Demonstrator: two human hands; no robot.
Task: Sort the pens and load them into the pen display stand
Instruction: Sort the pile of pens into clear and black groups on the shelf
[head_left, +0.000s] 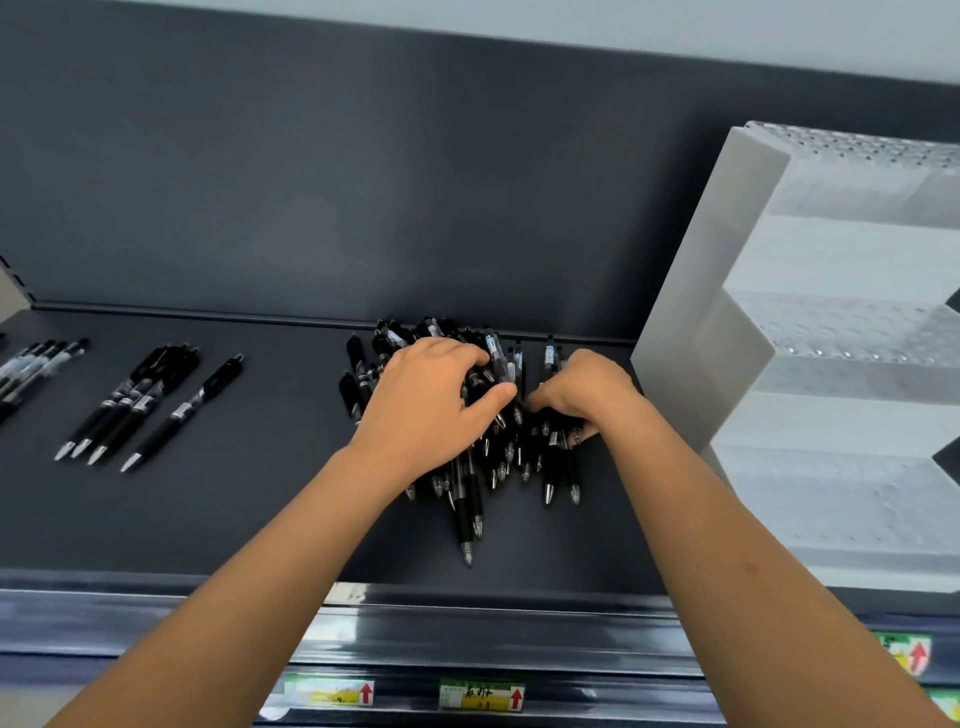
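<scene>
A heap of black retractable pens (470, 467) lies in the middle of the dark shelf (260, 519), tips toward me. My left hand (426, 405) rests on top of the heap, fingers curled around several pens. My right hand (582, 389) sits at the heap's right side, fingers closed down on pens there. The tiered translucent white pen display stand (810, 364) rises at the right, its perforated steps holding no pens that I can see. Sorted pens lie at the left: a small group (119, 405), a single pen (182, 413), and another group (36, 364) at the far left.
The dark back panel (363, 182) stands right behind the heap. The shelf's front rail (467, 634) carries price labels with red arrows (483, 696). Bare shelf surface lies between the single pen and the heap.
</scene>
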